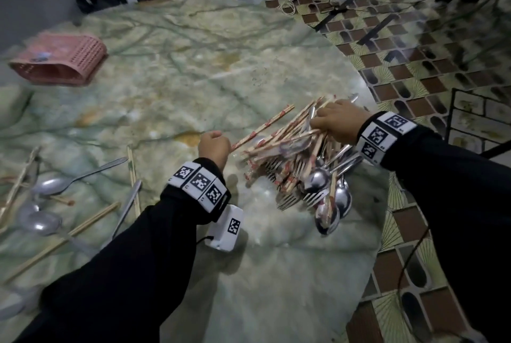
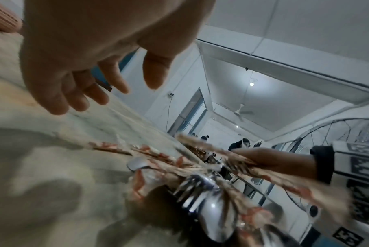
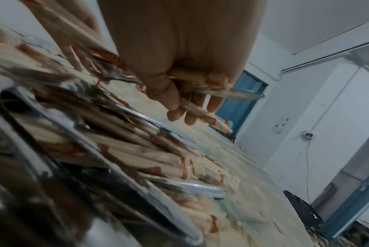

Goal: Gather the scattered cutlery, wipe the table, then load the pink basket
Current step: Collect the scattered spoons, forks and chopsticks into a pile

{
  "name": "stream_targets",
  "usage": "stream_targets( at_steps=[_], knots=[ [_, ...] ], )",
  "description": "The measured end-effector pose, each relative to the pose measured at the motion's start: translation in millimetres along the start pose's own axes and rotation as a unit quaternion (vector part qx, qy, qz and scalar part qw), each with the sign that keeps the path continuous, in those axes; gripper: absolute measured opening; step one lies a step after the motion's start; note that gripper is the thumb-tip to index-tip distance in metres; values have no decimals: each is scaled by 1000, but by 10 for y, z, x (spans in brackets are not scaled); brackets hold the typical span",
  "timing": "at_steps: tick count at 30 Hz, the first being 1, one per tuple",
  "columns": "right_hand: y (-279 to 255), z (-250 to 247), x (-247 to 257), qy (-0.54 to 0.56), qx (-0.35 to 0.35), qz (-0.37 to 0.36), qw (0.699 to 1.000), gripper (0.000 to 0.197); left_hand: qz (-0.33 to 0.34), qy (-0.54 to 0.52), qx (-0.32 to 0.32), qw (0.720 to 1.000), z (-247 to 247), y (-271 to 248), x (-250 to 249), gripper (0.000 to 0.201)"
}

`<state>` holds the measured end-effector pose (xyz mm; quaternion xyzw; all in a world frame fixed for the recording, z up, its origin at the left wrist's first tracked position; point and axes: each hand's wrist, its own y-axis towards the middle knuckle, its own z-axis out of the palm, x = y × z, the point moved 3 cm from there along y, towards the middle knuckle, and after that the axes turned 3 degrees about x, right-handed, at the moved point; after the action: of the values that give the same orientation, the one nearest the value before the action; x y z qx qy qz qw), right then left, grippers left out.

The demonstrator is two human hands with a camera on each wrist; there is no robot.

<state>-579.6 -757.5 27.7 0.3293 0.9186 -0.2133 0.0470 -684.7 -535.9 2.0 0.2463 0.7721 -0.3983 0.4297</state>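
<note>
Head view shows the right hand (image 1: 338, 121) at the table's (image 1: 177, 46) right edge, its fingers clenched around a bundle of wrapped chopsticks (image 1: 287, 135) on top of a heap of cutlery (image 1: 309, 176): forks, spoons and more chopsticks lying together. The right wrist view confirms it, fingers (image 3: 175, 93) curled round several sticks above the pile. The left hand (image 1: 214, 146) hovers just left of the heap; in the left wrist view its fingers (image 2: 77, 90) hang loosely bent and released, holding nothing. At the table's near left, loose spoons (image 1: 52, 185) and bare chopsticks (image 1: 91, 221) lie scattered, well apart from the heap. The pink basket (image 1: 60, 59) lies tipped on its side at the far left of the table. Patterned tile floor (image 1: 414, 66) shows beyond the table's edge
</note>
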Motion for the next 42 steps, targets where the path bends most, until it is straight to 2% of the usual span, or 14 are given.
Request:
stream_targets(
  at_steps=[2, 5, 10, 16, 19, 21, 23, 26, 28, 30, 33, 36, 40, 42],
  knots=[
    [49, 42, 32, -46, -8, -36, 998, 38, 15, 2, 9, 1000, 43, 47, -55, 15],
    [162, 72, 99, -78, -71, -75, 992, 43, 48, 64, 68, 994, 222, 122, -98, 14],
    [224, 73, 94, -54, -59, -27, 996, 39, 76, 200, 169, 962, 414, 273, -3, 49],
    [131, 81, 16, 29, -94, 1, 995, 45, 101, 308, 188, 927, 451, 331, -44, 113],
    [5, 97, -23, 92, -111, 44, 989, 57, 105, 364, 211, 901, 530, 386, -77, 110],
    [-118, 97, -45, 179, -135, 126, 966, 58, 108, 379, 235, 888, 568, 358, -129, 100],
    [-271, 161, -99, 305, -142, 241, 910, 53, 115, 382, 264, 878, 613, 341, -143, 103],
    [-485, 305, -94, 385, -40, 353, 852, 28, 124, 373, 304, 868, 681, 334, -148, 110],
    [-550, 461, 33, 432, 79, 351, 827, 41, 119, 358, 330, 865, 720, 283, -166, 89],
    [-556, 556, 185, 477, 125, 337, 802, 46, 110, 367, 343, 857, 784, 249, -143, 84],
    [-456, 582, 321, 518, 98, 323, 786, 49, 124, 455, 315, 824, 886, 186, -113, 116],
    [-377, 471, 370, 531, 96, 323, 778, 49, 139, 492, 309, 802, 956, 47, -109, 110],
    [-362, 409, 358, 521, 91, 331, 782, 41, 139, 460, 302, 823, 1022, 7, -60, 118],
    [-380, 417, 366, 534, 93, 325, 776, 45, 139, 446, 299, 832, 999, 11, -74, 109]
  ],
)
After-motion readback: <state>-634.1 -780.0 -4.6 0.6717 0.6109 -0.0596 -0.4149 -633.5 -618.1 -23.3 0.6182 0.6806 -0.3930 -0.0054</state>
